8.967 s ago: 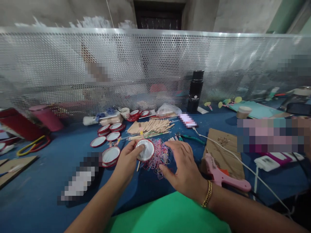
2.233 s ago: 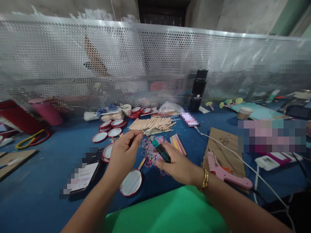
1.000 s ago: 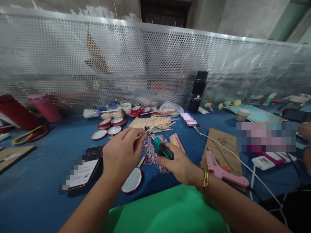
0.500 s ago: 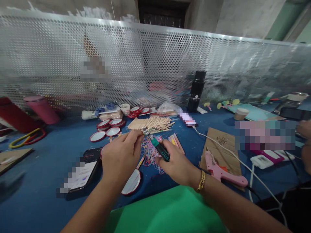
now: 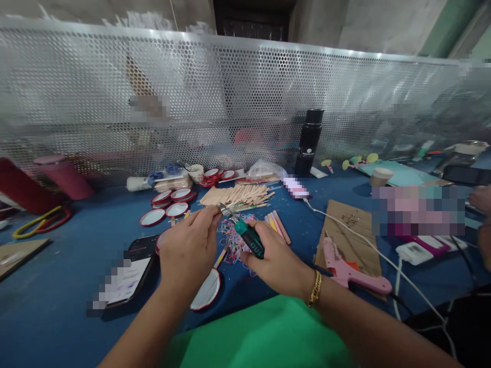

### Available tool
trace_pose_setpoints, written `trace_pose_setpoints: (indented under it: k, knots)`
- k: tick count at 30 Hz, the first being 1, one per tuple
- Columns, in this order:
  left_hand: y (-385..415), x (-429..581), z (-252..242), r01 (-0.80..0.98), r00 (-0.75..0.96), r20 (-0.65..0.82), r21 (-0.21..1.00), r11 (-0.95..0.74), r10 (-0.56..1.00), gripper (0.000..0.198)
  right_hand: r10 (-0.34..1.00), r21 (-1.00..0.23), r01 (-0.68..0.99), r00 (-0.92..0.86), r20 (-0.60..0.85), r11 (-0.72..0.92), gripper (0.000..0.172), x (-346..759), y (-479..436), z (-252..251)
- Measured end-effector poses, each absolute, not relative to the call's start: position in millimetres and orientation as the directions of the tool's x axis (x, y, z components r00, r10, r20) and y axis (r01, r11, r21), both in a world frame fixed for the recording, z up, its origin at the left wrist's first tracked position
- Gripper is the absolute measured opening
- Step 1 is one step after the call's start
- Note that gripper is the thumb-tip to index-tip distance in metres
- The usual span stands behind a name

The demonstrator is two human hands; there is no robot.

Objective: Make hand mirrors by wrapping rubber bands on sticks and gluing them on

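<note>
Left hand (image 5: 187, 250) pinched shut at the nose of green-handled pliers (image 5: 250, 239) — what it nips is too small to tell. Right hand (image 5: 278, 263) is closed round the handles, above coloured rubber bands (image 5: 230, 248) and a red-rimmed mirror (image 5: 207, 290) on the blue bench (image 5: 69, 286).

Mirror (image 5: 206, 291) now down; right hand (image 5: 278, 263) took pliers (image 5: 250, 239).

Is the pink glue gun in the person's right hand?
No, the glue gun lies on the cardboard while the right hand grips green-handled pliers.
</note>
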State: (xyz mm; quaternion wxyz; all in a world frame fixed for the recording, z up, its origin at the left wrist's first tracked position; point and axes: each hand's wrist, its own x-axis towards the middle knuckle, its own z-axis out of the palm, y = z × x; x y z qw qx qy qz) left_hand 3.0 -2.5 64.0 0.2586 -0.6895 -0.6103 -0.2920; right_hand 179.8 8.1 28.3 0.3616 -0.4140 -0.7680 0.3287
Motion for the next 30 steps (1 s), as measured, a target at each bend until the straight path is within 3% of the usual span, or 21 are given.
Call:
trace_pose_setpoints:
  k: [14, 30]
  knots:
    - [3, 0, 59, 0.981, 0.070, 0.693, 0.083, -0.175, 0.717, 0.023, 0.855, -0.814, 0.358, -0.428, 0.292, 0.457, 0.049, 179, 4, 30]
    - [2, 2, 57, 0.981, 0.069, 0.717, 0.077, -0.178, 0.693, 0.025, 0.864, -0.741, 0.470, -0.403, 0.303, 0.479, 0.029, 180, -2, 40]
